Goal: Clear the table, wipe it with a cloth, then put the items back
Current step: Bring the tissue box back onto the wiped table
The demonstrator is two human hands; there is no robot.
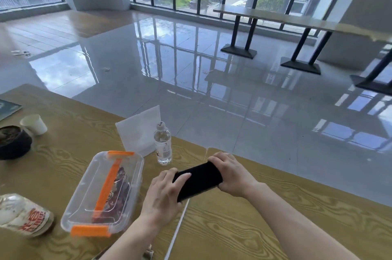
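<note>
Over the table (233, 228), right of the box (101, 191), left hand (163, 191) and right hand (231, 172) each curl their fingers round one end of a black item (199, 179). Both of its ends are hidden, and I cannot tell whether it is cloth.

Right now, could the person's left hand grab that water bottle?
Probably, once freed: the left hand and right hand both grip a black object. The water bottle stands just beyond, nothing between.

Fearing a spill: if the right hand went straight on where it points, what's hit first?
Probably the clear plastic water bottle, up-left of the right hand gripping the black oblong object; depth unclear.
</note>
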